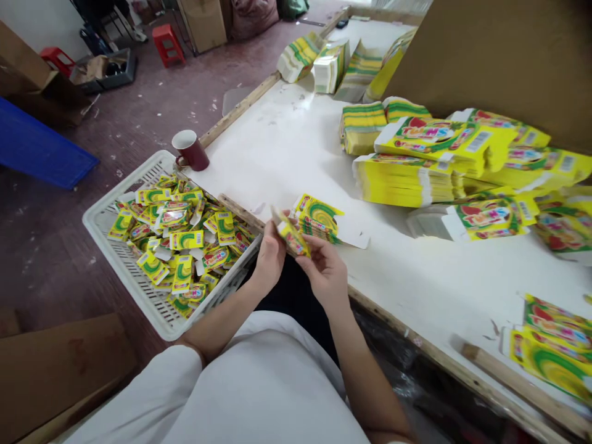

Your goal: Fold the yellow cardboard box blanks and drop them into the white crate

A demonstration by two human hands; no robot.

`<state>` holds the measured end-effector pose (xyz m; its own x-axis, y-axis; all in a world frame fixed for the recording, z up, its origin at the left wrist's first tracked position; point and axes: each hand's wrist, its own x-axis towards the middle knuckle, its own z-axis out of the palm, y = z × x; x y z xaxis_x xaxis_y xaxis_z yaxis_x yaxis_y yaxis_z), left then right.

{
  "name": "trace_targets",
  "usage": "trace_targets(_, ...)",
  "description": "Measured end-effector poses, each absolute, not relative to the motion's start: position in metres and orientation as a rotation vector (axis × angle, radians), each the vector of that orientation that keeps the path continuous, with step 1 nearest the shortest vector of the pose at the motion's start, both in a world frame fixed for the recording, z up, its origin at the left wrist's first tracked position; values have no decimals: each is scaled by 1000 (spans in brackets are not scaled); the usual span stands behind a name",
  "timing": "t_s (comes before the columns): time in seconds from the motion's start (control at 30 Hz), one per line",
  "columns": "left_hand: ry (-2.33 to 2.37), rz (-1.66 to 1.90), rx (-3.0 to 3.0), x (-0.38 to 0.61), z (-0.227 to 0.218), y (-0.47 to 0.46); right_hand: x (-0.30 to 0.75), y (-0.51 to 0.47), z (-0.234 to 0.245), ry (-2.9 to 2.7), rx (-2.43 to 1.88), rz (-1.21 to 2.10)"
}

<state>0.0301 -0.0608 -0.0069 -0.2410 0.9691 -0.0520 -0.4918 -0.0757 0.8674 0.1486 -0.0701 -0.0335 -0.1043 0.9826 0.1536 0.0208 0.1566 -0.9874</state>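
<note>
Both of my hands hold one small yellow printed carton [293, 239] above my lap at the table's edge. My left hand [272, 254] grips its left side, near a raised flap. On the other side, the fingers and thumb of my right hand [326, 266] pinch it. Just beyond my hands, flat unfolded cartons [319, 216] lie on the white table [259, 148]. To my left, a white plastic basket [104, 237] holds a heap of small folded yellow cartons [182, 237].
A maroon mug [197, 157] stands on the table's corner beside the basket. Stacks of flat yellow cartons [402, 182] and bundles [296, 58] spread along the right and far side. More flat cartons [550, 345] lie at lower right. A large cardboard sheet [499, 68] rises behind the stacks.
</note>
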Motion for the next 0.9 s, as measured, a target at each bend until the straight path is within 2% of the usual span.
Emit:
trace_targets(0.2,1180,1511,822,14,-17,-59,167,-66,-18,-1513,-1128,868)
trace_targets(0.37,1119,1365,1247,-36,12,-54,187,-60,-12,-1780,-1219,437)
trace_targets(0.43,1172,1206,1528,-45,23,-54,190,-61,-11,-1913,-1187,312)
trace_targets(0.57,1273,788,1833,-28,23,-58,184,-66,-10,-1957,-1024,268)
trace_targets(0.67,1312,748,1901,-10,13,-63,179,-67,-15,-1657,-1117,421)
trace_targets(0.9,1154,822,2137,2,-2,-70,166,-56,-42,-1531,-946,1452)
